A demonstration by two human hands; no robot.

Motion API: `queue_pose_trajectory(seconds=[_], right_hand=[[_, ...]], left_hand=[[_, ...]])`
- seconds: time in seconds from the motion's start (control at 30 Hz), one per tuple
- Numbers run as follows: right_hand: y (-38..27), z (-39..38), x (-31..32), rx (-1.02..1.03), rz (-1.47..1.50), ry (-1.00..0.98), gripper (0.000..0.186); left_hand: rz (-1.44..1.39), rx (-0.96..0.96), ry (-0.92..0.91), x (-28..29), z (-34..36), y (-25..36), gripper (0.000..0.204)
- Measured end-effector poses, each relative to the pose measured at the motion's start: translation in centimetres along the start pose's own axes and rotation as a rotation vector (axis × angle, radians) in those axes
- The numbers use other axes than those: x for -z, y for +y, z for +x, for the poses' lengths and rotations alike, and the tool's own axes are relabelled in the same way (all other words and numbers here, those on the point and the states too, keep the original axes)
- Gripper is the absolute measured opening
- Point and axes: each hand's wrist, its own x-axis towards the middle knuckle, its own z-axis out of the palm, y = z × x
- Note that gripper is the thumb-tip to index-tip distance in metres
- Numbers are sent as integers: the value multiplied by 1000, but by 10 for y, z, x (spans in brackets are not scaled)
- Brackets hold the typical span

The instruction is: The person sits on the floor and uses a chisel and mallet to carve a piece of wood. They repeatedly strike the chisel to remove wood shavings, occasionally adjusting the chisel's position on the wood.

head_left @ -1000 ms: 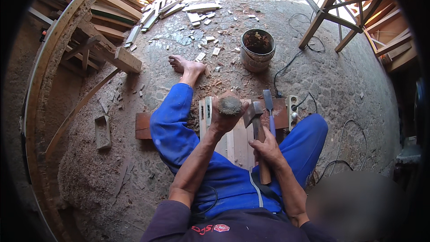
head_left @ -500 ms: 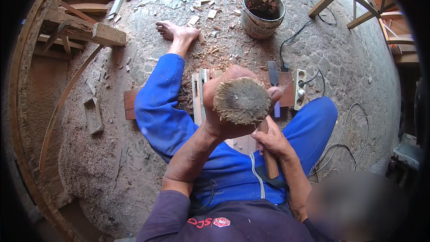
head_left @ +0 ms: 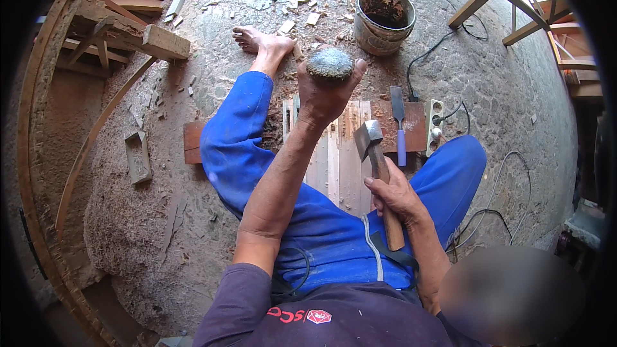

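My left hand point(head_left: 323, 95) is raised in front of me, its fingers closed round a thick round piece of wood point(head_left: 330, 64). The wood's end faces me and has a frayed, fibrous rim; the rest of it is hidden behind the hand. In my right hand point(head_left: 398, 198), held low near my lap, is a hatchet point(head_left: 379, 166) with a brown wooden handle and a metal head pointing up and away. Under and between the two hands lie several pale wooden strips point(head_left: 347, 154) side by side. A chisel point(head_left: 400, 125) with a purple handle rests to their right.
A reddish board point(head_left: 193, 141) lies beneath the strips. Beyond stands a bucket point(head_left: 373, 44); a power strip point(head_left: 434, 125) with black cables is at right. A small wooden tray point(head_left: 138, 157) sits left. Wood chips litter the floor, and wooden frames flank both sides.
My left hand has moved forward, away from me, with the round piece of wood. The hatchet's head and the wooden strips now show; before, the left hand covered them.
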Motion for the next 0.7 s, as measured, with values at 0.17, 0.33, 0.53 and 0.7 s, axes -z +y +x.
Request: queue_pose_trajectory(seconds=[0.17, 0.33, 0.53, 0.7], right_hand=[[-1, -2, -4, 3, 23, 4, 61], [0, -2, -2, 15, 42, -5, 60], [0, -2, -3, 16, 47, 5, 58], [5, -2, -3, 33, 65, 6, 52]], left_hand=[[75, -4, -24, 2, -3, -8, 29], [50, -3, -14, 1, -4, -6, 29], [27, 7, -72, -3, -3, -9, 26], [-103, 41, 119, -4, 1, -22, 23]])
